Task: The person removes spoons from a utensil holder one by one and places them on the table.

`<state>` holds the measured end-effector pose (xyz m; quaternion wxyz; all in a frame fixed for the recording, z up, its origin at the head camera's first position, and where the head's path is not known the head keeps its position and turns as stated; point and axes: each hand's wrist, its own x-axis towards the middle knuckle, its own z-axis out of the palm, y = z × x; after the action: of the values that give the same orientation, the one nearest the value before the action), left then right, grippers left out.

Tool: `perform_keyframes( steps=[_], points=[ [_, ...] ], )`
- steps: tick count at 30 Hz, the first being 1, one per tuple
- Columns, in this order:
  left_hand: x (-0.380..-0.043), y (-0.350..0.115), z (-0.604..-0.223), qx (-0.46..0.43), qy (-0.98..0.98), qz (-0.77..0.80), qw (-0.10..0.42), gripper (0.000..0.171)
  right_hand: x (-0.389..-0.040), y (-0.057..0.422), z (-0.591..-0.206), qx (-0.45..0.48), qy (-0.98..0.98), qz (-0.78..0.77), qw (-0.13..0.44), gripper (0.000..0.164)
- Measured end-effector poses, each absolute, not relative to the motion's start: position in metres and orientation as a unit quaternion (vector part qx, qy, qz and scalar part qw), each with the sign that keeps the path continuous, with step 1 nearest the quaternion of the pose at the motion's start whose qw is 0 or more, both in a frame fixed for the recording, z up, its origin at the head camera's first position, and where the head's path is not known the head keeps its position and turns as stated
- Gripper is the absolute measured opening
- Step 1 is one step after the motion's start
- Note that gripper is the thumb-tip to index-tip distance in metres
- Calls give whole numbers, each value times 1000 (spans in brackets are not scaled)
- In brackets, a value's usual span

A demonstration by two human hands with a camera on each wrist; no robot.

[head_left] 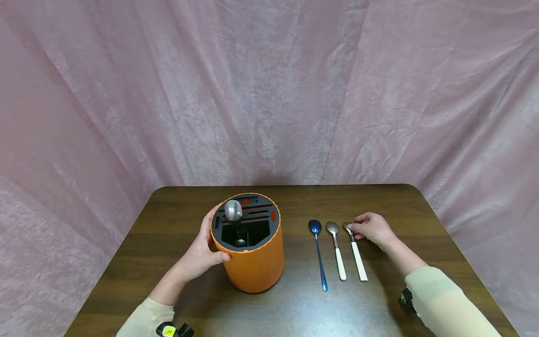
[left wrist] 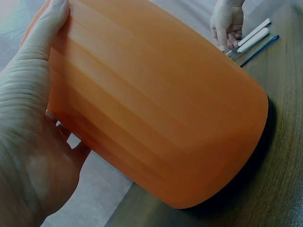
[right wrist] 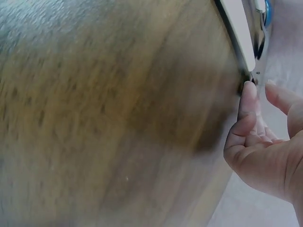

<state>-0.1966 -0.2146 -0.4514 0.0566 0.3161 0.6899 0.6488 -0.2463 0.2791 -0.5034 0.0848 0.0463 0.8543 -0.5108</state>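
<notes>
My left hand point(head_left: 202, 260) grips the left side of an orange utensil holder point(head_left: 257, 269), its thumb near the front rim and its fingers round the far side. The holder has a dark slotted top, where a silver spoon point(head_left: 233, 210) stands bowl up in the large opening. My right hand point(head_left: 375, 230) is at the neck of the rightmost white-handled spoon point(head_left: 359, 262), fingertips right beside the metal. In the right wrist view a gap shows between thumb and fingers point(right wrist: 248, 101) there. Left of it lie a second white-handled spoon point(head_left: 339, 260) and a blue spoon point(head_left: 320, 262).
The three spoons lie side by side on a brown wooden table point(head_left: 177, 210), bowls toward the far edge. Behind the table hangs a pink velvety curtain point(head_left: 269, 93). Each forearm wears a pale sleeve point(head_left: 446, 299) and a dark wrist device point(head_left: 406, 299).
</notes>
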Motion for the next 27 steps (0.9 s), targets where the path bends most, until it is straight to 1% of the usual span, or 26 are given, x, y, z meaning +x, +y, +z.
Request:
perform_keyframes(
  steps=[4,9,13,18,22,27],
  points=[
    [-198,-213,-450,320,695,642,53,113,-245,285,-490,48,864,-498,61,51],
    [-198,-212,-450,319,701,636,50,114,-246,289,-461,37,881,-472,0,57],
    [-200,-212,-450,320,701,636,48,114,-244,282,-434,23,874,-484,-39,57],
    [-196,-213,-451,323,701,634,49,116,-238,256,-409,-20,843,-532,-73,53],
    [-189,-212,-453,319,701,636,53,119,-232,225,-396,-70,815,-568,-84,47],
    [-190,-208,-452,313,697,643,54,121,-227,186,-377,-127,807,-568,-101,39]
  ],
)
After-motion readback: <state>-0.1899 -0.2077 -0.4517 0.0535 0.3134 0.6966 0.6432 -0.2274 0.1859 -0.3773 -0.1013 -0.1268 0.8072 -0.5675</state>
